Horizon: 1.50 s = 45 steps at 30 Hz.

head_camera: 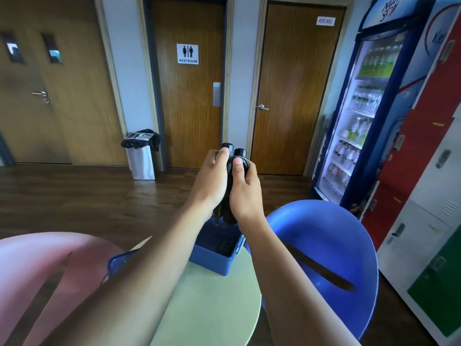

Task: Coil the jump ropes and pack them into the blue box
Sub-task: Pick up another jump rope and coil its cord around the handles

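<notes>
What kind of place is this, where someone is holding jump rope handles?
Probably a shared break area or lobby, maybe in a gym or office. A glass-door drinks fridge stands beside coloured lockers on the right, and a door at the back bears a restroom sign.

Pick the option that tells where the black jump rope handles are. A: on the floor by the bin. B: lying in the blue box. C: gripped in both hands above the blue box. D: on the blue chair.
C: the left hand and the right hand both grip the jump rope handles, held up above the blue box.
</notes>
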Motion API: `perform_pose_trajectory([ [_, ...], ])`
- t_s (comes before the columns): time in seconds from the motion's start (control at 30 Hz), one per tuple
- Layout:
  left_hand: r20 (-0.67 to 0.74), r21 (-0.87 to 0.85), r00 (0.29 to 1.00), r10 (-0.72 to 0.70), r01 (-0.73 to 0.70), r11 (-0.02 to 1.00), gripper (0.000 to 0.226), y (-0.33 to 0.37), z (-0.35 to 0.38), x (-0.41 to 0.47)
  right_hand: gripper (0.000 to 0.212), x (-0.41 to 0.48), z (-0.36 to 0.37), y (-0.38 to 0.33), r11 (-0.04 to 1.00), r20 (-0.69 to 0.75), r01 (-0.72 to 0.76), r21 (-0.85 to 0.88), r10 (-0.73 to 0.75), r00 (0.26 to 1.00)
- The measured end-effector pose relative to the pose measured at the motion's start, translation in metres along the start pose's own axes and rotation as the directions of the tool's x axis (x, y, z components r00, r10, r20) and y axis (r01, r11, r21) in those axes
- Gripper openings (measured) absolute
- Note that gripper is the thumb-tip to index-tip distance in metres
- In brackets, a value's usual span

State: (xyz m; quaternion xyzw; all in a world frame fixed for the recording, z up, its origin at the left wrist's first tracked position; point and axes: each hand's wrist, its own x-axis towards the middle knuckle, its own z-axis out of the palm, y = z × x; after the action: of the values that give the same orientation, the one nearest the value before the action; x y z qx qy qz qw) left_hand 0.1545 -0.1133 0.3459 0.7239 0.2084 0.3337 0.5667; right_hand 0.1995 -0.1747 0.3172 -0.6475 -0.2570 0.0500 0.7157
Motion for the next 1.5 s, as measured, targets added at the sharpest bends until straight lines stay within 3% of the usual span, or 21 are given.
perform_pose_trajectory([
  [0.23, 0.014, -0.027, 1.000, -0.021, 0.021, 0.999, 0.031, 0.000, 0.007, 0.003, 0.038, -0.002, -0.006, 0.005, 0.995, -0.040, 0.030, 0.091, -0.027, 0.999],
  [0.5, -0.032, 0.040, 0.999, 0.040, -0.039, 0.998, 0.031, -0.003, 0.011, 0.002, 0.037, 0.010, -0.006, 0.013, 0.994, -0.117, 0.108, 0.027, -0.104, 0.988],
  [0.6, -0.064, 0.056, 0.996, 0.070, -0.066, 0.996, 0.043, 0.000, 0.008, 0.004, 0.036, 0.014, 0.000, 0.012, 0.989, -0.130, 0.147, 0.009, -0.145, 0.981],
  [0.83, -0.105, -0.051, 0.994, 0.036, -0.042, 0.998, 0.035, -0.016, -0.009, 0.015, 0.033, 0.024, 0.021, 0.018, 0.973, -0.125, 0.219, -0.070, -0.227, 0.966],
  [1.07, -0.016, -0.085, 0.999, -0.035, 0.034, 0.996, 0.034, -0.036, -0.046, 0.043, 0.035, 0.040, 0.053, 0.029, 0.953, -0.008, 0.241, -0.186, -0.246, 0.969],
  [1.3, 0.030, 0.114, 0.996, 0.085, -0.088, 0.990, 0.045, -0.057, -0.089, 0.086, 0.048, 0.057, 0.079, 0.043, 0.985, 0.111, 0.008, -0.172, 0.011, 0.994],
  [1.4, -0.019, 0.084, 0.999, 0.030, -0.028, 0.996, 0.047, -0.068, -0.101, 0.104, 0.060, 0.059, 0.084, 0.061, 0.976, -0.112, -0.183, -0.122, 0.170, 0.979],
  [1.5, -0.012, -0.023, 0.995, -0.096, 0.096, 0.995, 0.049, -0.085, -0.109, 0.117, 0.061, 0.056, 0.094, 0.069, 0.882, -0.190, -0.452, 0.136, 0.471, 0.862],
])
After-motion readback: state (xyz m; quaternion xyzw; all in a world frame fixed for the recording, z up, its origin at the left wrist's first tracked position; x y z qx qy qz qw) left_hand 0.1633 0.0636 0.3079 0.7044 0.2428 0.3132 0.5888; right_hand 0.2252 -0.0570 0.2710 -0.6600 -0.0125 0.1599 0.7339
